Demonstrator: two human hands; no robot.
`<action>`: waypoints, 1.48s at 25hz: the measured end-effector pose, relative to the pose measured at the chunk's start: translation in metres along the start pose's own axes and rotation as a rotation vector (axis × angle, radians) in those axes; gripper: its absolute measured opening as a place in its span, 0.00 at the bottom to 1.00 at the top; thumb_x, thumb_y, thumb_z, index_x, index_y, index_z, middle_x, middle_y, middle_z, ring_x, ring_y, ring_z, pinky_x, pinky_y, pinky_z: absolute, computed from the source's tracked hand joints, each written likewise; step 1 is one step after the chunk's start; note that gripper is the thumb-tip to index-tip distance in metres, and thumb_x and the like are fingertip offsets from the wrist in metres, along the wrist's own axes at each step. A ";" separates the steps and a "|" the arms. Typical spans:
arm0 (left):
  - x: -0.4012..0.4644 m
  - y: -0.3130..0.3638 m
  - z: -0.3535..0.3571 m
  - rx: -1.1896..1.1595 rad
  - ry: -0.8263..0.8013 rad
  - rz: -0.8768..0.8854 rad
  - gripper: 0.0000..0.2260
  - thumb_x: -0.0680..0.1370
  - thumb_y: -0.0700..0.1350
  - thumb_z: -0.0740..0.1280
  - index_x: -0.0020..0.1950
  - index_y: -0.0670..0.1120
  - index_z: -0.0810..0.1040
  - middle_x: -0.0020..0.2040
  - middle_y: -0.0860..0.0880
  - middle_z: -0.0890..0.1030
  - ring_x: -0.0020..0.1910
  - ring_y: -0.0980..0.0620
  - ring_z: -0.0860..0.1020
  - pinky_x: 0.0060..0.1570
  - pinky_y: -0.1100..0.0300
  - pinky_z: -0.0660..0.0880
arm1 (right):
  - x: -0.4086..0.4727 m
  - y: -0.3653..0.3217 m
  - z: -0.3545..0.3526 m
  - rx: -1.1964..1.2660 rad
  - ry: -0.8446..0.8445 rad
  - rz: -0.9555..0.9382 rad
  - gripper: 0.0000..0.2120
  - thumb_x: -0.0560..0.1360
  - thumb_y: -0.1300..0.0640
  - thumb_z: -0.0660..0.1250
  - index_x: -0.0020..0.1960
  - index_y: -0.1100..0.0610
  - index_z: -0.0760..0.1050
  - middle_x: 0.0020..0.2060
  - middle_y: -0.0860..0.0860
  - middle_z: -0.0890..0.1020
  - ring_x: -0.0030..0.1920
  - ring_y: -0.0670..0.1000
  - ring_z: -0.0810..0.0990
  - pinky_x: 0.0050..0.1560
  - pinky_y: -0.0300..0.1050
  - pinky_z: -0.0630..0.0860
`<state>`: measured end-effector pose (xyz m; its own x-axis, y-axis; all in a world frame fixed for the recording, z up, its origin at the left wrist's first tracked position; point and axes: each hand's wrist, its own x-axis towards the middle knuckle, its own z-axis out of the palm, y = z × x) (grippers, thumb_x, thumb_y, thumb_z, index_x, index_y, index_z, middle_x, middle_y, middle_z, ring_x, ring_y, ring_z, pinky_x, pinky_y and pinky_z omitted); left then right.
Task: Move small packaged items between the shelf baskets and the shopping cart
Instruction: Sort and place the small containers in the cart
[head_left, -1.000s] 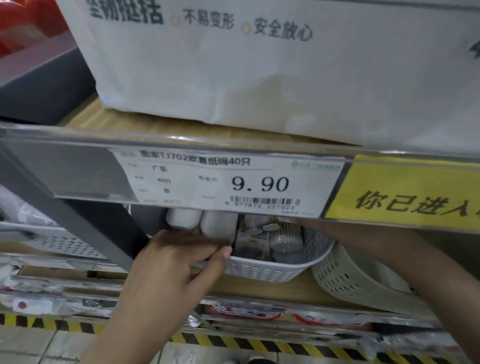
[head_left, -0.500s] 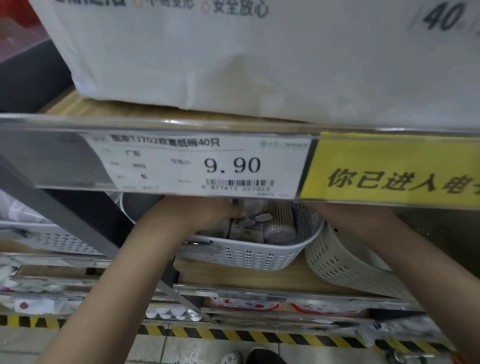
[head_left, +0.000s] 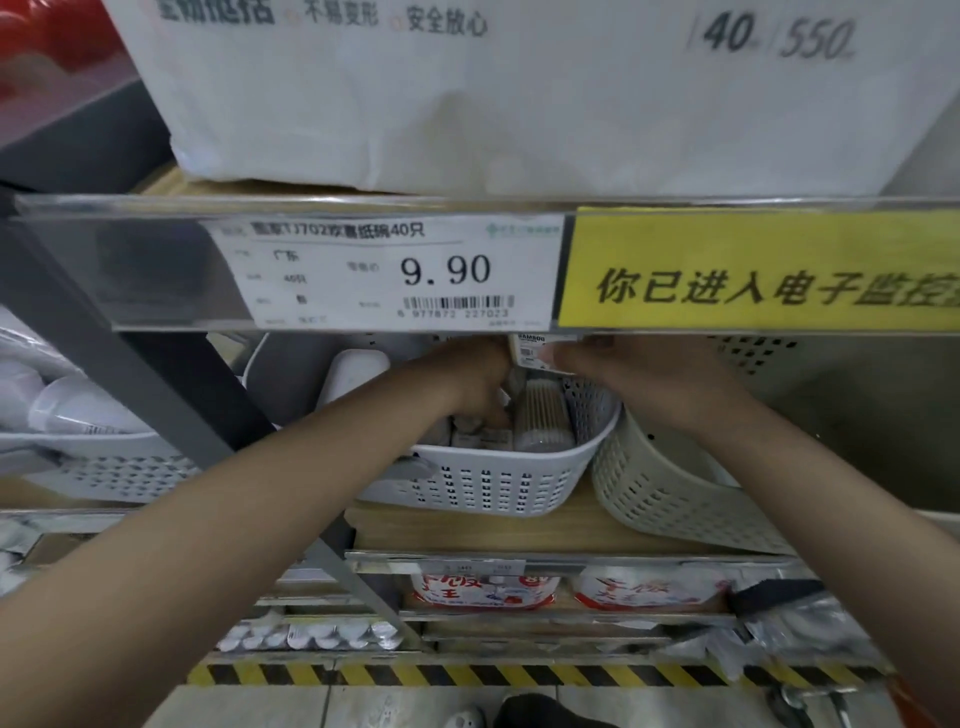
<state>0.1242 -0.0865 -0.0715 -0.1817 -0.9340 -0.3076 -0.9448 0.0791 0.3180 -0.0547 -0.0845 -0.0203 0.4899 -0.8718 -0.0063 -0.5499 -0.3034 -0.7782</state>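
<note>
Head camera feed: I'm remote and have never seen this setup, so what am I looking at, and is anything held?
There is no machine here. A person wears one wide-angle camera on the head, looking forward and down at both bare arms reaching under a shelf edge that carries a price tag reading 9.90. On the lower shelf stands a white basket of small packaged items, with a beige basket leaning beside it. The left hand reaches down among the items in the white basket; its fingers are hidden, so I cannot tell its grip. The right hand pinches a small labelled packet above that basket.
</note>
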 end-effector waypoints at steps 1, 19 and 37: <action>0.000 -0.003 0.000 -0.056 0.019 0.006 0.13 0.69 0.41 0.75 0.53 0.44 0.80 0.49 0.51 0.81 0.51 0.52 0.78 0.51 0.60 0.74 | 0.000 -0.001 -0.002 -0.021 0.004 -0.012 0.17 0.74 0.47 0.68 0.61 0.51 0.76 0.59 0.46 0.78 0.58 0.46 0.74 0.62 0.46 0.69; -0.145 0.057 -0.005 -0.631 0.791 0.342 0.18 0.67 0.48 0.74 0.49 0.67 0.75 0.46 0.69 0.79 0.48 0.69 0.77 0.48 0.76 0.70 | -0.124 -0.005 -0.010 0.035 0.540 -0.298 0.18 0.68 0.65 0.75 0.51 0.49 0.73 0.47 0.37 0.77 0.51 0.35 0.76 0.47 0.27 0.71; -0.093 0.368 0.178 -1.007 -0.111 0.670 0.14 0.62 0.49 0.77 0.45 0.53 0.80 0.40 0.58 0.83 0.37 0.65 0.78 0.37 0.75 0.71 | -0.467 0.168 -0.041 0.400 1.292 0.544 0.18 0.63 0.62 0.78 0.49 0.51 0.78 0.45 0.43 0.83 0.47 0.42 0.81 0.45 0.30 0.74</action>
<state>-0.2550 0.0913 -0.0855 -0.6216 -0.7731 0.1257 -0.0284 0.1826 0.9828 -0.4033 0.2557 -0.1228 -0.7689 -0.6381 0.0388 -0.1385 0.1070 -0.9846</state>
